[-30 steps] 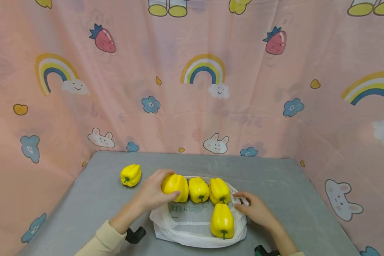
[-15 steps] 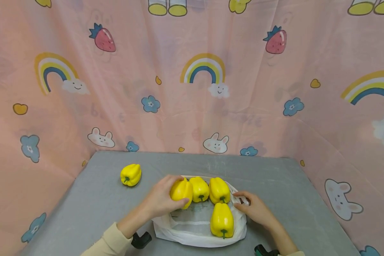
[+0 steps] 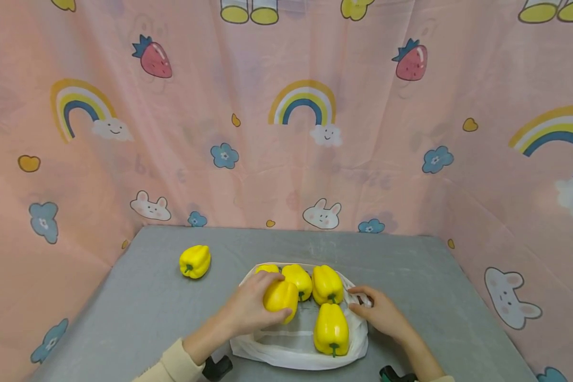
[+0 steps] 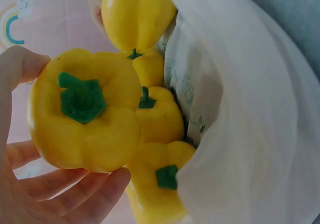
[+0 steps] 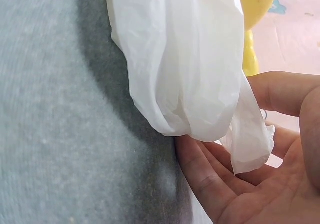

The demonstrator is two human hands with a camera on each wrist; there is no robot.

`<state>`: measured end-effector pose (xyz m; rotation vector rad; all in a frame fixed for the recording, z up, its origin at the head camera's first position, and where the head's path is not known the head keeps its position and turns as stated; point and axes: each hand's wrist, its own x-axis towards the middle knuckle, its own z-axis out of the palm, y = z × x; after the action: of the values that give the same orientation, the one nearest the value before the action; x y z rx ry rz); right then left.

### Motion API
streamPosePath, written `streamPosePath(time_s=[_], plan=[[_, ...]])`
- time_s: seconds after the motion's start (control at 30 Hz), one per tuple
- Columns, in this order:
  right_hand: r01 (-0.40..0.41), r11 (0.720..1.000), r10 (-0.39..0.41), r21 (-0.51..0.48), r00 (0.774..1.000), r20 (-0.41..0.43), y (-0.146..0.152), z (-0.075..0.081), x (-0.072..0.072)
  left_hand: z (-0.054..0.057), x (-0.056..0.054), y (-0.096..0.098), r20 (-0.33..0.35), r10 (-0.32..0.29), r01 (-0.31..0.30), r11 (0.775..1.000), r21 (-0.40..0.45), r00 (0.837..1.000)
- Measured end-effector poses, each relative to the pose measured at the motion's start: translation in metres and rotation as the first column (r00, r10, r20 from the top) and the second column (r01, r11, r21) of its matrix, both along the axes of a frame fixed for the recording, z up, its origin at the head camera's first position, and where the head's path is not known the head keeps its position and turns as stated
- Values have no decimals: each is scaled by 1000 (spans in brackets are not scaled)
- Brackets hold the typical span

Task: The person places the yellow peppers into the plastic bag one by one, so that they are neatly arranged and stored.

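Observation:
My left hand [image 3: 248, 309] grips a yellow bell pepper [image 3: 280, 300] over the left part of a white plastic bag [image 3: 298, 361], thumb on the near side. In the left wrist view, the held pepper's green stem [image 4: 82, 100] faces the camera and the fingers curl beneath it. Inside the open bag lie several more yellow bell peppers: a left one [image 3: 267, 268] partly hidden by my hand, others along the back, and a front one [image 3: 331, 330]. My right hand [image 3: 384, 314] holds the bag's right edge [image 5: 250, 139] between thumb and fingers.
Another yellow bell pepper [image 3: 194, 261] lies alone on the grey tabletop [image 3: 138, 297], back left of the bag. A pink curtain [image 3: 363, 175] with cartoon prints encloses the table at the back and sides. Black wrist devices [image 3: 217, 367] show beneath the forearms.
My left hand has moved right and toward the front with the pepper, uncovering another pepper at the bag's back left. The right hand has stayed at the bag's edge.

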<state>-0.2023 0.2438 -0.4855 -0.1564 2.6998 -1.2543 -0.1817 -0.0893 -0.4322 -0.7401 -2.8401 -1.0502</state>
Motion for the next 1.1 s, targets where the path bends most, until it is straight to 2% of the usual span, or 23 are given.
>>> streamPosePath(time_s=[0.43,0.7,1.1], plan=[[3,1000,-3,0,1000,9,1,0,0,-18,4,15,43,-42,44,998,-33,998],[7,1000,-7,9,1000,17,1,1,0,-26,4,25,80,-74,76,997,-22,994],[6,1000,-6,17,1000,15,0,0,-1,-42,6,32,120,-30,29,1000,11,992]])
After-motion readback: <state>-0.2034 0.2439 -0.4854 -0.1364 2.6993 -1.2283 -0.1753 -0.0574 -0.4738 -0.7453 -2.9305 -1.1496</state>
